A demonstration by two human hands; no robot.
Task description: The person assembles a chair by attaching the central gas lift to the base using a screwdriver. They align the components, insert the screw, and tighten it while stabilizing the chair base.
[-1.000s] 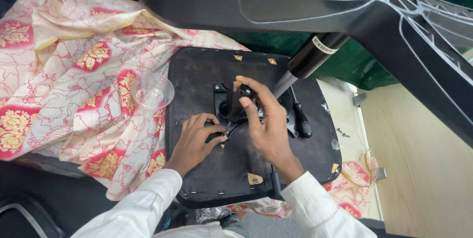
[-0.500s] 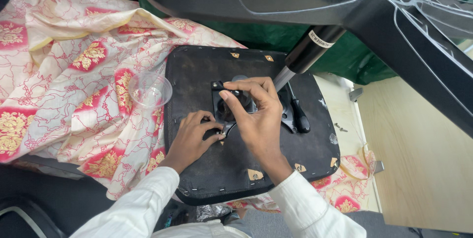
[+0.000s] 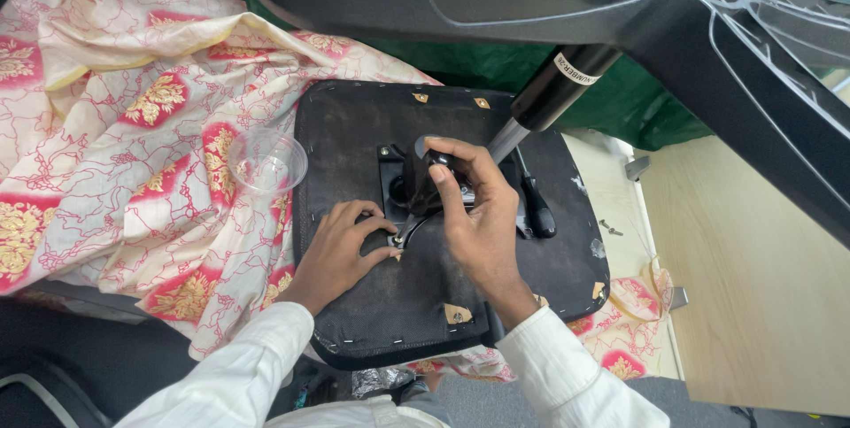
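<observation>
1. Looking down from the head view, the person is working on the black underside of an upturned chair seat [image 3: 354, 304], which is lying on a cream cloth with red and gold flowers [image 3: 115, 171].

2. The right hand [image 3: 478, 215] is closing around the dark handle of a screwdriver [image 3: 423, 182], fingers clamped tight on it. The tool is leaning down and to the left, and its tip is meeting the seat just beside the left hand.

3. The left hand [image 3: 341, 246] is resting on the seat with its fingers drawn together at the tool tip, at the lower left corner of the metal mounting plate [image 3: 394, 180]. It is probably pinching a small screw there, but the screw is too small to see clearly.

4. The chair's gas cylinder [image 3: 553, 92] is already sitting in the plate and rising to the black star base [image 3: 726, 47], which is filling the top of the view.

5. As for progress, the plate is lying in its place on the seat, and this corner is being fastened now. The other corners are mostly hidden by the hand, so I cannot tell how many fixings are left.

6. A clear plastic cup [image 3: 267, 162] is standing on the cloth just beside the seat, and a second black-handled tool [image 3: 536, 207] is lying on the seat to the right.
</observation>
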